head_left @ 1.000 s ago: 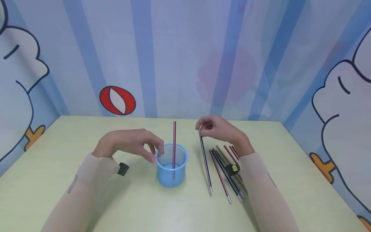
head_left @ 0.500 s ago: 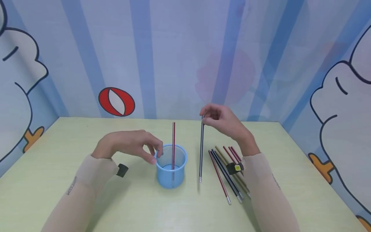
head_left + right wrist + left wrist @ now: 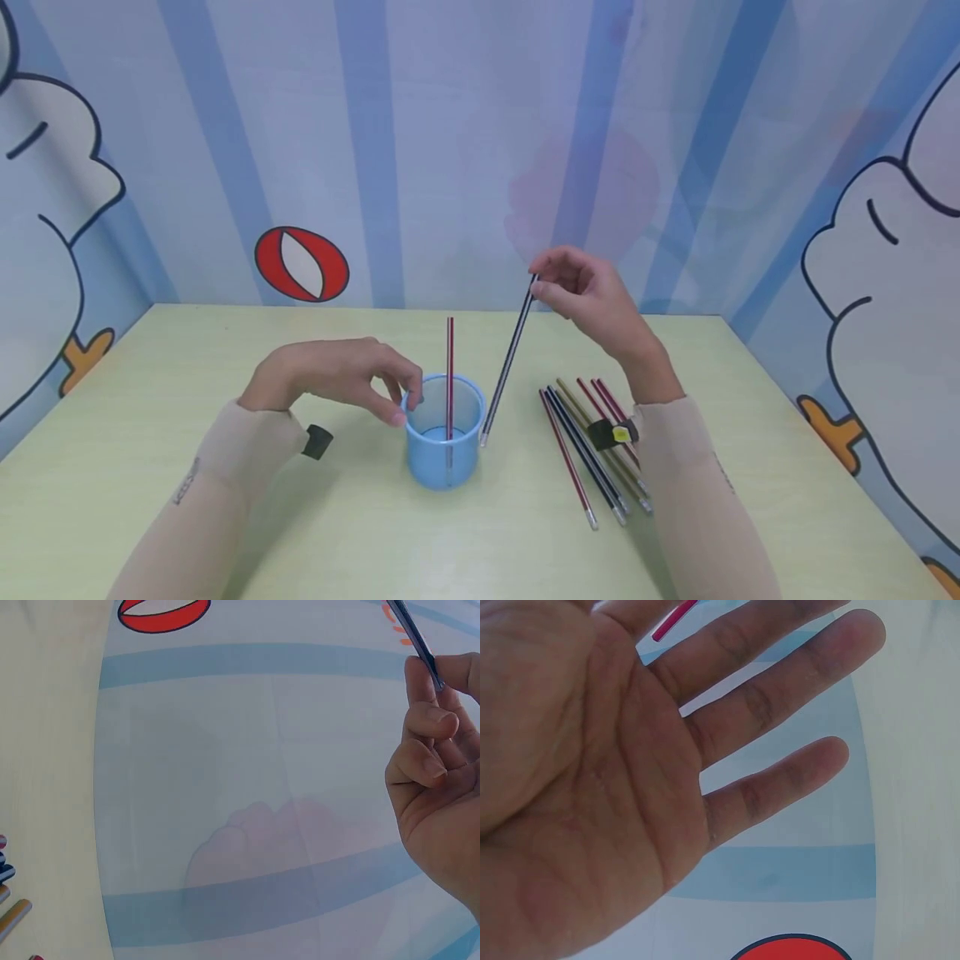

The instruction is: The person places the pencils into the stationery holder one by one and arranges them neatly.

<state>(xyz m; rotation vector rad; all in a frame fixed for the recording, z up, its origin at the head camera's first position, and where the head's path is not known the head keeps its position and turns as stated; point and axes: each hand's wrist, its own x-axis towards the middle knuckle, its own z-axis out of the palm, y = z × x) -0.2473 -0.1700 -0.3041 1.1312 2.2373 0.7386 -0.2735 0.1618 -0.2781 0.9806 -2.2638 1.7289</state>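
In the head view a light blue cup (image 3: 442, 462) stands upright on the table, and a red striped pencil (image 3: 450, 358) stands in it. My left hand (image 3: 341, 375) holds the cup's left rim between thumb and index finger; in the left wrist view the other fingers (image 3: 757, 705) extend fairly straight. Raised above the table, my right hand (image 3: 592, 304) pinches the upper end of a dark blue striped pencil (image 3: 510, 362) between thumb and index finger. This pencil tilts down to the left, its silvery end beside the cup's right rim.
Several loose pencils (image 3: 581, 450), red, dark blue and gold, lie in a fan on the pale table (image 3: 360, 533) right of the cup. Behind the table's far edge rises a blue striped backdrop (image 3: 465, 167) with cartoon prints.
My right hand has lifted the dark blue pencil off the table and moved up and slightly right. The pencil's lower end has swung left to the cup. The left hand has stayed at the rim.
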